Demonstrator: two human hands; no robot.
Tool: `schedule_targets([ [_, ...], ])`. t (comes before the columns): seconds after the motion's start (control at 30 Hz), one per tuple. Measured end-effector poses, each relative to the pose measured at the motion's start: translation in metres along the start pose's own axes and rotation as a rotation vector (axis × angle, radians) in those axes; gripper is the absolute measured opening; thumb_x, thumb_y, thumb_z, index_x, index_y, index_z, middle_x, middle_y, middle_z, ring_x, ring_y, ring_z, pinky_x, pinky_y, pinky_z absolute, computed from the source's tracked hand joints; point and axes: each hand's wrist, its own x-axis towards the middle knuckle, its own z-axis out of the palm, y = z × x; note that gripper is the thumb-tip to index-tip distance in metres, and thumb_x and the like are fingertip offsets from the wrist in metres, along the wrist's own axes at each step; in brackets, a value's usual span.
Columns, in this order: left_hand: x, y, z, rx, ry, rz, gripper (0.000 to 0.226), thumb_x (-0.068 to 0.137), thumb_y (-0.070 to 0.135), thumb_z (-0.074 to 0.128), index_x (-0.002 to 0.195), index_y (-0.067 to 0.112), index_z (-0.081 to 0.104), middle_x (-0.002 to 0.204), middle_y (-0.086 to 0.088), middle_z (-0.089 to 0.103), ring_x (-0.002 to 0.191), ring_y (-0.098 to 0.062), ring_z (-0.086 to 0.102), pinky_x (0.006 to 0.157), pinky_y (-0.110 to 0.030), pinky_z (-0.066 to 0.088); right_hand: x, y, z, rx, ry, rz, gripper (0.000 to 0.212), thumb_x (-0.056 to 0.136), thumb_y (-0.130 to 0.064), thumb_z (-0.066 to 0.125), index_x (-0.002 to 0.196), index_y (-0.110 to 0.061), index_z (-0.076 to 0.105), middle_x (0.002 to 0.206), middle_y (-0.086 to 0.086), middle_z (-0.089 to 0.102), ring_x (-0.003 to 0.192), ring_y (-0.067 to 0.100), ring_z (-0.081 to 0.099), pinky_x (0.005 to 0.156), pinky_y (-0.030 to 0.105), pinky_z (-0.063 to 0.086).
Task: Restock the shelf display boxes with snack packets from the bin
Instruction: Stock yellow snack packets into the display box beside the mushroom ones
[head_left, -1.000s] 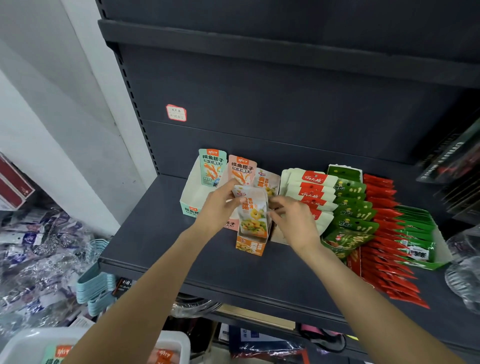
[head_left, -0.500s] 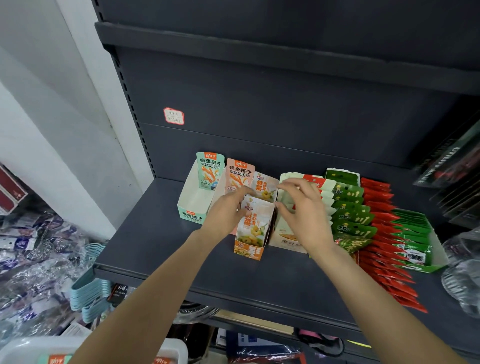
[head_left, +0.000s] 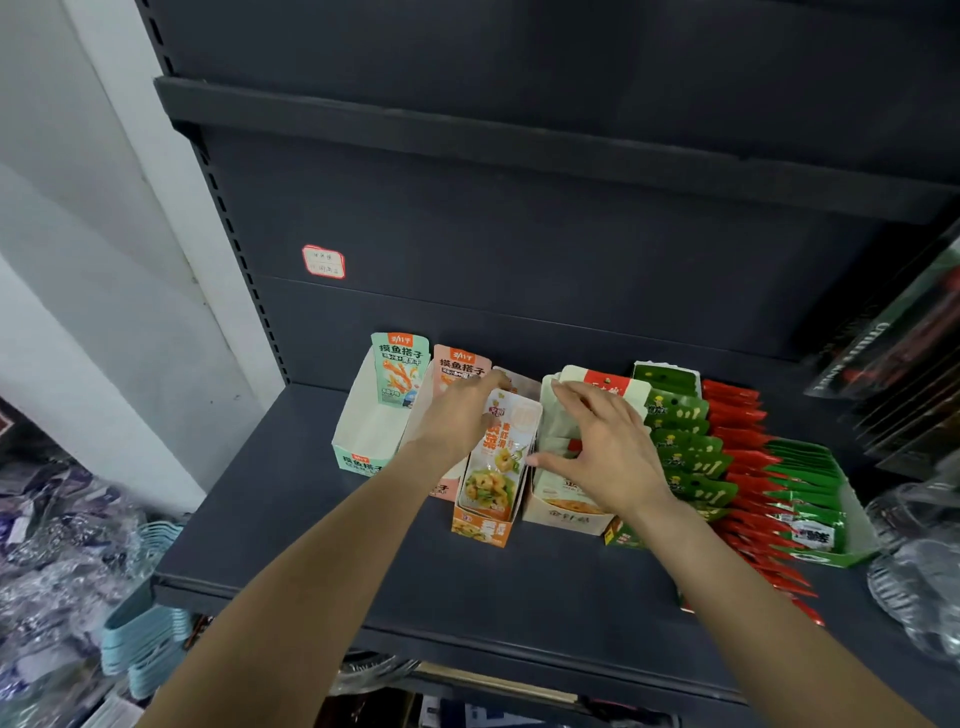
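Now the left hand (head_left: 457, 421) rests against a snack packet (head_left: 496, 457) standing in the orange display box (head_left: 480, 527) on the shelf (head_left: 291, 519); whether it pinches, I cannot tell. Right hand (head_left: 605, 457) spread wide beside it. Packet looks light, floppy, slippery; best pinched at its top seam.

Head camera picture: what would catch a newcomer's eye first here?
Two bare hands meet mid-shelf: the left hand touches a shrimp-printed orange snack packet standing in its narrow orange display box, while the right hand spreads over the cream cardboard box beside it. Further right, shiny green and red packets lie fanned in rows.
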Motion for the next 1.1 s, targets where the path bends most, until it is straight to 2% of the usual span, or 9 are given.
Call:
schedule_targets([
  [0.17,0.005,-0.007,0.003,0.026,0.069,-0.020,0.042,0.090,0.010,0.059,0.129,0.020,0.047,0.129,-0.008,0.055,0.115,-0.026,0.053,0.093,-0.037,0.048,0.003,0.003,-0.001,-0.015,-0.048,-0.002,0.096,0.074,-0.072,0.054,0.150,-0.028,0.016,0.156,-0.008,0.014,0.143,0.015,0.012,0.118,0.033,0.008],
  [0.3,0.009,-0.003,0.009,0.099,0.072,-0.030,0.048,0.090,0.008,0.057,0.134,0.020,0.040,0.134,-0.010,0.047,0.119,-0.028,0.048,0.095,-0.040,0.047,0.004,0.003,0.000,-0.013,-0.036,-0.006,0.094,0.075,-0.071,0.053,0.150,-0.028,0.016,0.155,-0.007,0.018,0.143,0.015,0.015,0.118,0.034,0.009],
  [0.47,0.013,0.000,0.011,0.231,0.022,0.044,0.056,0.088,0.010,0.061,0.137,0.021,0.037,0.137,-0.009,0.040,0.127,-0.027,0.037,0.096,-0.043,0.044,0.005,0.004,-0.002,-0.043,-0.063,-0.027,0.100,0.074,-0.073,0.054,0.151,-0.026,0.011,0.155,-0.007,0.017,0.143,0.016,0.013,0.117,0.033,0.007],
  [0.63,0.011,-0.003,0.011,0.194,0.031,0.039,0.064,0.087,0.007,0.062,0.141,0.026,0.033,0.143,-0.007,0.035,0.130,-0.025,0.035,0.102,-0.038,0.042,0.004,0.005,-0.001,-0.090,-0.058,-0.043,0.100,0.076,-0.066,0.059,0.151,-0.027,0.007,0.154,-0.006,0.020,0.142,0.016,0.014,0.117,0.031,0.007],
  [0.8,0.009,0.000,0.008,0.153,0.025,0.037,0.067,0.086,0.005,0.062,0.142,0.028,0.032,0.146,-0.005,0.030,0.130,-0.025,0.038,0.099,-0.037,0.046,0.003,0.004,0.002,-0.076,-0.020,-0.025,0.094,0.078,-0.058,0.064,0.151,-0.025,0.014,0.151,-0.004,0.027,0.140,0.017,0.020,0.116,0.031,0.010],
  [0.97,0.001,0.006,0.002,0.228,0.101,0.028,0.058,0.092,0.017,0.057,0.142,0.027,0.031,0.149,-0.005,0.029,0.131,-0.025,0.038,0.102,-0.036,0.041,0.000,0.002,-0.001,-0.070,-0.043,-0.031,0.095,0.078,-0.060,0.062,0.151,-0.025,0.013,0.153,-0.004,0.023,0.142,0.017,0.016,0.117,0.031,0.006],
  [1.1,-0.015,0.011,-0.004,0.248,0.129,0.064,0.041,0.096,0.024,0.050,0.136,0.023,0.040,0.139,-0.005,0.044,0.124,-0.023,0.044,0.097,-0.035,0.040,-0.010,-0.009,-0.003,-0.019,-0.005,-0.026,0.081,0.084,-0.054,0.058,0.149,-0.022,0.022,0.154,-0.002,0.022,0.143,0.017,0.015,0.118,0.033,0.008],
])
